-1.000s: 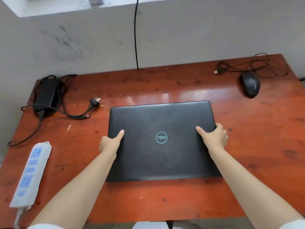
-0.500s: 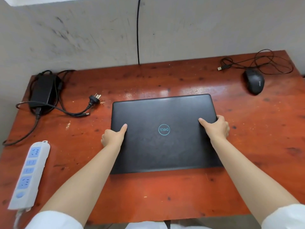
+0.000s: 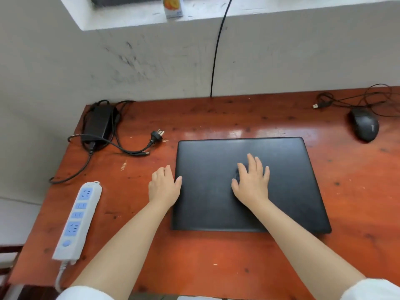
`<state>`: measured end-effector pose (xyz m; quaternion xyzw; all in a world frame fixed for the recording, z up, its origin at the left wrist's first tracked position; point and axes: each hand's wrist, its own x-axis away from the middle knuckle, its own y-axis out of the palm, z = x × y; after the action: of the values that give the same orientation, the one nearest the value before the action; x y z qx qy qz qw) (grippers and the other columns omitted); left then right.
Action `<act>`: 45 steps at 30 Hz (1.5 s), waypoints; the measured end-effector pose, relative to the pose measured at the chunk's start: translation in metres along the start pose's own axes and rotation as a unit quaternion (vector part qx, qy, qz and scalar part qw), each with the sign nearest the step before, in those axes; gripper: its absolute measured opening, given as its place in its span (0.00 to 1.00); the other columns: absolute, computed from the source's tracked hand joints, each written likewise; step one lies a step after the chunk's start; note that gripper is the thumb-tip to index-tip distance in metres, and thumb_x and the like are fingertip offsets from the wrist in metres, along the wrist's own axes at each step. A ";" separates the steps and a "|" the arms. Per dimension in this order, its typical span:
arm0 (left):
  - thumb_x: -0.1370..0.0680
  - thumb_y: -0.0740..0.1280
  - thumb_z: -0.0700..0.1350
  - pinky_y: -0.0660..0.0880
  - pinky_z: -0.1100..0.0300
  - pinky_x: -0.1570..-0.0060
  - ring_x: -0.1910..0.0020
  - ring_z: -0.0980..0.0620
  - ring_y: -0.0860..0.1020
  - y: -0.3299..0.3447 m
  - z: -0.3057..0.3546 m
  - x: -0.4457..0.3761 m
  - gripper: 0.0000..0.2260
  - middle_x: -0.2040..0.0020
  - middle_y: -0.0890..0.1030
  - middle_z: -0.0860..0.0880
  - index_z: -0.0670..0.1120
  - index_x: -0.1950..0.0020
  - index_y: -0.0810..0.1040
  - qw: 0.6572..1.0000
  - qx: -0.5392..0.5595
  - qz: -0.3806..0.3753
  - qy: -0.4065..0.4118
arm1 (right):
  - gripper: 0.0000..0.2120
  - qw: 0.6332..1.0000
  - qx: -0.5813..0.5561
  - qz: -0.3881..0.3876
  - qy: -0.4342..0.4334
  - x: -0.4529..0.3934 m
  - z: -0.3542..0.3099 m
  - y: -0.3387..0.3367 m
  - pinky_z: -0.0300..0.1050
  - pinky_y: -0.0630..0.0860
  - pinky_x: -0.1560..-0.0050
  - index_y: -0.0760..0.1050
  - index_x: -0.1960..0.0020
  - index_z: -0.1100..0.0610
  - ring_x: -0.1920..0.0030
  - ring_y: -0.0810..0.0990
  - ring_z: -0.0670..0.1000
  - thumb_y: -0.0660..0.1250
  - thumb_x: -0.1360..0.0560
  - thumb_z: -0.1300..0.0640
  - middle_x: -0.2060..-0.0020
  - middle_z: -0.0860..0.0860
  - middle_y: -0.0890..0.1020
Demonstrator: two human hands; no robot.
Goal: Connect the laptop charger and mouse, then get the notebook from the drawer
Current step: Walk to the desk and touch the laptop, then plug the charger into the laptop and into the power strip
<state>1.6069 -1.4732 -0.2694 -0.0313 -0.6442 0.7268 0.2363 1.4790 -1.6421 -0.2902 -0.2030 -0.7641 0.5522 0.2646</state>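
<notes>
Right hand (image 3: 252,182) lies flat on the middle of the closed black laptop (image 3: 281,180), fingers spread wide, holding nothing. Left hand (image 3: 164,187) sits just beside the laptop's left edge w/ its thumb tip touching the lid; fingers are loose & a bit curled, not pinching anything. Both arms are bare, w/ white sleeves at the bottom of the view.

The laptop lies shut on the red-brown wooden tabletop (image 3: 216,256), a bit right of the middle.

The black charger brick (image 3: 97,123) is at the far left corner of the tabletop, its cords looped around it. Its wall plug (image 3: 157,136) lies loose on the wood btwn the brick & the laptop, plugged into nothing. The small round tip (image 3: 147,153) of the cord lies near it, also loose.

A white power strip (image 3: 76,219) w/ blue sockets lies along the left side, near the left arm.

The black mouse (image 3: 364,125) sits at the far right, well apart from the laptop. Its cord is in a messy loop behind it, & the USB end (image 3: 316,106) lies free on the tabletop.

A black cable (image 3: 216,55) runs down the grey wall behind the tabletop. A small juice box (image 3: 173,6) stands on the ledge up top
</notes>
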 end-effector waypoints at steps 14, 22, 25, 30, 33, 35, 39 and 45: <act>0.21 0.60 0.45 0.66 0.52 0.35 0.37 0.45 0.71 -0.040 -0.121 -0.136 0.14 0.38 0.76 0.45 0.42 0.37 0.71 0.982 -0.091 0.029 0.160 | 0.28 0.999 0.043 -0.031 -0.011 -0.068 -0.131 0.049 0.65 0.41 0.29 0.51 0.26 0.50 0.25 0.44 0.55 0.51 0.22 0.42 0.24 0.54 0.50; 0.20 0.58 0.42 0.70 0.50 0.49 0.48 0.41 0.75 -0.050 -0.127 -0.168 0.12 0.49 0.81 0.41 0.40 0.46 0.79 0.955 0.000 0.005 0.296 | 0.26 0.998 0.052 0.007 0.026 -0.064 -0.137 0.052 0.61 0.43 0.27 0.58 0.28 0.50 0.25 0.50 0.54 0.57 0.24 0.44 0.25 0.54 0.56; 0.24 0.61 0.40 0.71 0.53 0.55 0.56 0.40 0.79 -0.064 -0.152 -0.146 0.11 0.59 0.82 0.38 0.36 0.54 0.81 0.913 0.093 -0.023 0.397 | 0.25 0.999 0.039 0.020 0.031 -0.064 -0.138 0.052 0.61 0.43 0.27 0.60 0.29 0.51 0.25 0.51 0.54 0.58 0.24 0.46 0.25 0.54 0.57; 0.32 0.70 0.35 0.76 0.64 0.71 0.69 0.48 0.81 -0.057 -0.199 -0.082 0.03 0.69 0.83 0.43 0.38 0.62 0.83 0.823 0.051 -0.148 0.546 | 0.25 0.998 0.020 0.045 0.026 -0.065 -0.138 0.050 0.63 0.44 0.28 0.63 0.30 0.53 0.26 0.54 0.56 0.61 0.24 0.48 0.27 0.57 0.60; 0.23 0.64 0.39 0.76 0.59 0.53 0.51 0.46 0.78 -0.043 -0.202 -0.069 0.08 0.52 0.83 0.43 0.41 0.49 0.82 0.819 -0.071 -0.247 0.514 | 0.25 0.999 0.017 0.046 0.023 -0.063 -0.139 0.051 0.63 0.45 0.28 0.63 0.30 0.54 0.26 0.54 0.57 0.61 0.24 0.49 0.27 0.57 0.61; 0.20 0.58 0.43 0.70 0.55 0.47 0.44 0.47 0.73 -0.037 -0.195 -0.076 0.12 0.45 0.80 0.46 0.45 0.45 0.80 0.829 -0.138 -0.257 0.478 | 0.25 0.999 0.016 0.046 0.023 -0.063 -0.140 0.052 0.63 0.44 0.28 0.63 0.30 0.54 0.26 0.54 0.56 0.61 0.24 0.48 0.27 0.57 0.60; 0.22 0.60 0.44 0.72 0.51 0.43 0.41 0.44 0.72 -0.048 -0.165 -0.111 0.13 0.41 0.77 0.44 0.44 0.40 0.76 0.895 -0.105 -0.133 0.412 | 0.25 0.999 0.018 0.042 0.020 -0.063 -0.139 0.051 0.63 0.44 0.28 0.62 0.30 0.53 0.26 0.53 0.56 0.60 0.24 0.48 0.26 0.56 0.60; 0.22 0.62 0.43 0.70 0.49 0.43 0.41 0.41 0.71 -0.050 -0.143 -0.155 0.14 0.40 0.74 0.41 0.40 0.38 0.71 0.926 -0.199 -0.087 0.309 | 0.25 0.999 0.018 0.033 0.018 -0.062 -0.140 0.050 0.63 0.44 0.28 0.61 0.29 0.53 0.26 0.52 0.56 0.59 0.24 0.47 0.26 0.56 0.59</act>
<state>1.8096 -1.3984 -0.2856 -0.2443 -0.6705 0.5147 0.4753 1.6157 -1.5611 -0.3138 -0.2336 -0.7420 0.5705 0.2635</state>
